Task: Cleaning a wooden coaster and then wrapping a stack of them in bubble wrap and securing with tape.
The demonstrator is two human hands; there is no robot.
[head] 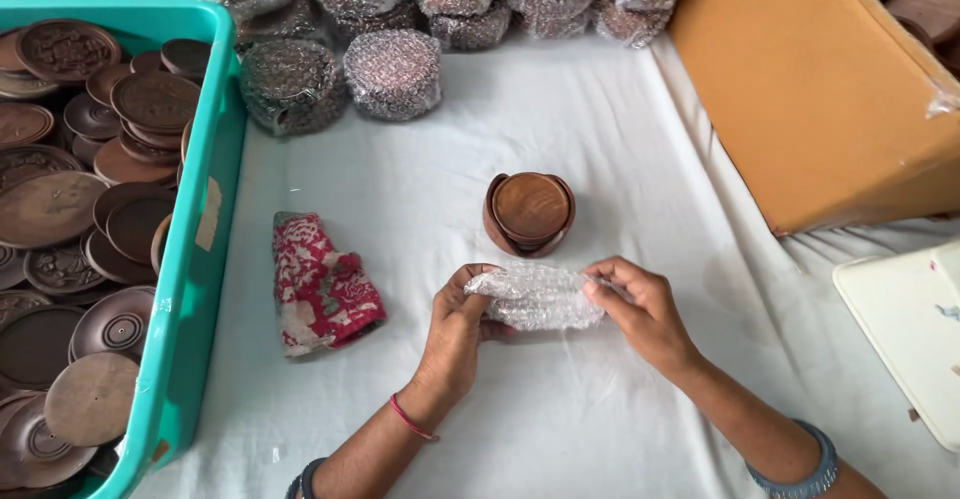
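Two hands, left hand [458,311] and right hand [640,304], gripping bubble-wrapped bundle [535,297]; teal crate [185,289] full of wooden discs [90,209].

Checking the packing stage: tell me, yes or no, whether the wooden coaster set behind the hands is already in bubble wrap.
No, the wooden coaster set sits bare on the white cloth.
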